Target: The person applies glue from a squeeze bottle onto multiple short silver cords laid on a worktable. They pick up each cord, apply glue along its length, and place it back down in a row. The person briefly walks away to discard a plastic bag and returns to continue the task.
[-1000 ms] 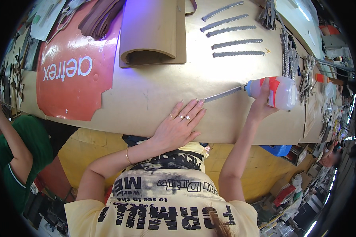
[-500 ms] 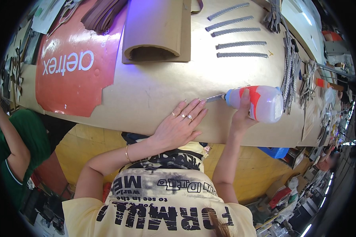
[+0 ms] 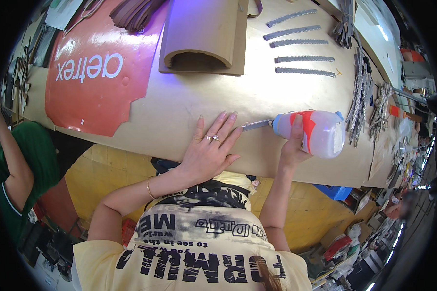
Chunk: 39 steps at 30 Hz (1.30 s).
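My left hand (image 3: 211, 145) lies flat on the tabletop with its fingers stretched and a little spread. Its index fingertip is at the left end of a short grey braided strip (image 3: 255, 125). In my right hand (image 3: 294, 148) is a translucent white squeeze bottle (image 3: 327, 136) with a red label and a blue collar, tipped on its side. The bottle's nozzle points left and meets the strip's right end; whether liquid comes out is too small to tell. Farther back, several similar grey braided strips (image 3: 303, 59) lie side by side in a column.
A brown half-round form (image 3: 199, 34) stands at the back, beside a red sheet (image 3: 94, 92) and brown strips (image 3: 133, 14). Bundles of grey braid (image 3: 360, 97) lie to the right. Another person in green (image 3: 34, 160) is at the far left. A blue bin (image 3: 335, 190) sits below the table edge.
The view has shifted slightly. My left hand has slid left and its fingers have spread. The bottle has moved left a little over the table, its nozzle still at the strip.
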Each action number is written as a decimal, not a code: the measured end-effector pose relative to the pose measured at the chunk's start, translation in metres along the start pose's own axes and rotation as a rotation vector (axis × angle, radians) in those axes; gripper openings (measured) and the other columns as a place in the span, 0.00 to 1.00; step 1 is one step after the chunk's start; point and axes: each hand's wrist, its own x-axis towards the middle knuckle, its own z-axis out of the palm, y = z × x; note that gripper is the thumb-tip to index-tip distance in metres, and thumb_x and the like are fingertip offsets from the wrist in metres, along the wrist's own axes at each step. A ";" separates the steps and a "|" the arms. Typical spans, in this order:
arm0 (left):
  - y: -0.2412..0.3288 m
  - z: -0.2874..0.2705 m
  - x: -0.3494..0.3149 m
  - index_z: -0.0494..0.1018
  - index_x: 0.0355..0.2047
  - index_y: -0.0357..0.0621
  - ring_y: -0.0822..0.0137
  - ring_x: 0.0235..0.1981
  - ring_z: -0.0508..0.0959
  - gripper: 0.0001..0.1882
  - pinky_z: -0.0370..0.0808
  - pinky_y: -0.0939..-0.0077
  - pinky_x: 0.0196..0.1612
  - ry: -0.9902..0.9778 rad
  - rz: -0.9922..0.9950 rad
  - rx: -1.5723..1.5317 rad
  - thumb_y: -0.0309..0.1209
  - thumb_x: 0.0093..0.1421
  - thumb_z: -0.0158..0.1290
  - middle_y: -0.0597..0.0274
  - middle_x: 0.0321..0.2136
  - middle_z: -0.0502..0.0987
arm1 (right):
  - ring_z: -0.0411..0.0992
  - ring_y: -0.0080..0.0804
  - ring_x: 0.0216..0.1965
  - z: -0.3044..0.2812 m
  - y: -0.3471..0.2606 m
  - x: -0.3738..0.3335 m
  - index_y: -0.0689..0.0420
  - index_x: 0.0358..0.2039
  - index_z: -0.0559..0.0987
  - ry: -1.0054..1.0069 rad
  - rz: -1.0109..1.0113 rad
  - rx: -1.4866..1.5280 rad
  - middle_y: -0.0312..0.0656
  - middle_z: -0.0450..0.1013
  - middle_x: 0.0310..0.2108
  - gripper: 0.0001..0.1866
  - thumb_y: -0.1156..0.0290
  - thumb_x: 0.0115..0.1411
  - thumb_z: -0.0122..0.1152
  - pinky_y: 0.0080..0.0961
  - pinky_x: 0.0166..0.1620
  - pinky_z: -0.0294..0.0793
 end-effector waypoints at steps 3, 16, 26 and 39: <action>0.000 0.002 0.000 0.64 0.61 0.46 0.55 0.68 0.53 0.33 0.35 0.36 0.65 0.012 0.007 0.051 0.48 0.58 0.54 0.53 0.66 0.55 | 0.68 0.35 0.47 0.005 -0.007 -0.006 0.64 0.54 0.67 -0.019 -0.020 -0.017 0.45 0.70 0.46 0.33 0.66 0.52 0.71 0.31 0.52 0.68; 0.000 0.003 0.001 0.64 0.61 0.46 0.56 0.68 0.53 0.33 0.35 0.33 0.64 0.014 0.002 0.024 0.47 0.59 0.53 0.52 0.66 0.55 | 0.72 0.30 0.38 0.014 -0.037 -0.016 0.63 0.44 0.72 0.135 0.291 0.326 0.42 0.72 0.38 0.18 0.67 0.58 0.64 0.29 0.43 0.75; -0.001 0.003 -0.001 0.65 0.60 0.46 0.55 0.68 0.54 0.32 0.32 0.34 0.64 0.030 0.005 0.008 0.46 0.58 0.54 0.52 0.66 0.55 | 0.73 0.32 0.39 0.001 -0.023 0.013 0.64 0.43 0.74 0.083 0.078 -0.014 0.44 0.74 0.40 0.20 0.61 0.57 0.66 0.29 0.43 0.76; -0.003 0.003 -0.004 0.71 0.54 0.48 0.56 0.66 0.57 0.25 0.34 0.31 0.63 0.125 -0.011 0.007 0.42 0.57 0.56 0.52 0.64 0.59 | 0.73 0.32 0.39 0.017 -0.032 -0.026 0.63 0.45 0.74 -0.132 -0.119 -0.017 0.42 0.74 0.39 0.20 0.68 0.56 0.68 0.28 0.43 0.75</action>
